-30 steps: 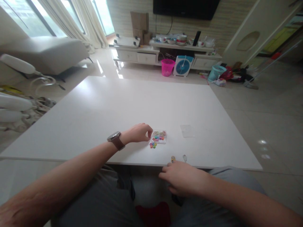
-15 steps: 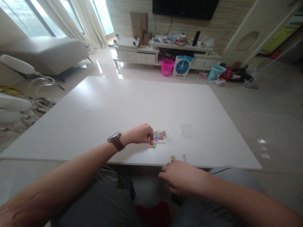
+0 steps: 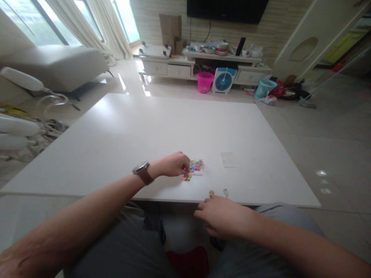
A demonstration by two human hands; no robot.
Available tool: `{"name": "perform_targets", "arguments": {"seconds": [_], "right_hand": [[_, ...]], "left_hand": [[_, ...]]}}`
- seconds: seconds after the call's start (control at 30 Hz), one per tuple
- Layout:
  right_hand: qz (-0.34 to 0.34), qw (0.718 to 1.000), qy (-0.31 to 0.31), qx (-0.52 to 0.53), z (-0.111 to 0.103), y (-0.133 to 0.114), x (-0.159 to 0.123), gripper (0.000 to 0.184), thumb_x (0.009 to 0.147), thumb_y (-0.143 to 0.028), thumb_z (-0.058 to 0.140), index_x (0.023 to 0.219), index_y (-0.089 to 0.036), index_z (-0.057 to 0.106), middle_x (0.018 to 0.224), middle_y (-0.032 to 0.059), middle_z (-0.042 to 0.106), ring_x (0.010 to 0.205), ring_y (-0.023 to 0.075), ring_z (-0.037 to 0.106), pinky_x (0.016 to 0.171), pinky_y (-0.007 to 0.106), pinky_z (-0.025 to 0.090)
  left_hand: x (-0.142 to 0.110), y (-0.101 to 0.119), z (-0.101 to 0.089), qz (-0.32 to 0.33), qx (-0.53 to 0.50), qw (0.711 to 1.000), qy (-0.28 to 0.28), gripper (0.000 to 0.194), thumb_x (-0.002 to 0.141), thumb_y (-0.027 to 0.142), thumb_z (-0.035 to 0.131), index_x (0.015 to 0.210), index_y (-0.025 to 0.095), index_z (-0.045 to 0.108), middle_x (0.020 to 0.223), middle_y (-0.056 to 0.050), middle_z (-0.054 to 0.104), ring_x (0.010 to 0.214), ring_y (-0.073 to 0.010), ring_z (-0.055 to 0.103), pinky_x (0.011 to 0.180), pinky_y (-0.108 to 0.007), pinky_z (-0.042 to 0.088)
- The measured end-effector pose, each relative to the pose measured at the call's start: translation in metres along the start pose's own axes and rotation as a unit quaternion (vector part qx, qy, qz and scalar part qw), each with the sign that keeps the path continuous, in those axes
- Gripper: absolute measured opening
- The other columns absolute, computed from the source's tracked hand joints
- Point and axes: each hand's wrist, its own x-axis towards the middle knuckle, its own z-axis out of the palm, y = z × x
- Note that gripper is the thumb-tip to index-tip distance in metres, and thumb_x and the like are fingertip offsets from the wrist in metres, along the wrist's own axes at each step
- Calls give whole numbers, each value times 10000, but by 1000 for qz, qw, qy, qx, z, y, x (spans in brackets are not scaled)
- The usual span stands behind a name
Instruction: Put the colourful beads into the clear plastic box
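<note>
My left hand (image 3: 176, 163), a watch (image 3: 142, 168) on its wrist, reaches over the left side of a small clear compartment box (image 3: 199, 173). Its fingers are pinched together; whatever they hold is hidden or too small to name. Inside the box are ring-like pieces (image 3: 198, 163) at the back and brightly coloured pieces (image 3: 197, 168) in front. A little pile of coloured pieces (image 3: 187, 177) lies on the table just below those fingers. My right hand (image 3: 218, 215) hangs at the table's front edge, fingers loosely bent and apart, nothing seen in it. Close to its fingertips lies a small yellowish trinket (image 3: 211, 193).
A small clear piece (image 3: 226, 192) lies near the front edge of the white table (image 3: 162, 127). Farther right is a flat transparent lid-like square (image 3: 229, 160). Beyond the table stand a pink basket (image 3: 204, 82), a box fan (image 3: 223, 80) and a long cabinet (image 3: 179, 70).
My left hand has shifted slightly to the right, covering more of the box's left side. My right hand stays where it was.
</note>
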Motion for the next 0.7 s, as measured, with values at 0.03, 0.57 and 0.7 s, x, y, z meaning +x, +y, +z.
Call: {"name": "perform_targets", "arguments": {"seconds": [0.03, 0.57, 0.7], "right_hand": [[0, 1000, 0, 1, 0, 0, 0, 225, 833, -240, 662, 1047, -175, 683, 995, 110, 741, 932, 296, 702, 880, 456, 505], [1, 1000, -1, -3, -3, -1, 0, 226, 838, -241, 661, 1052, -171, 679, 1007, 116, 741, 936, 312, 704, 914, 500, 496], [0, 1000, -5, -1, -3, -1, 0, 228, 846, -255, 665, 1059, -173, 678, 1014, 118, 739, 947, 309, 702, 910, 487, 495]], "left_hand": [[0, 0, 0, 0, -2, 1000, 1, 197, 725, 30, 688, 779, 183, 799, 703, -10, 708, 637, -94, 597, 630, -191, 423], [-1, 1, -1, -11, 4, 1000, 0, 144, 737, 107, 722, 800, 215, 792, 718, -2, 737, 665, -110, 634, 618, -200, 404], [-1, 3, -1, -7, 3, 1000, -2, 145, 736, 103, 724, 792, 218, 792, 719, 2, 738, 667, -109, 635, 620, -201, 404]]}}
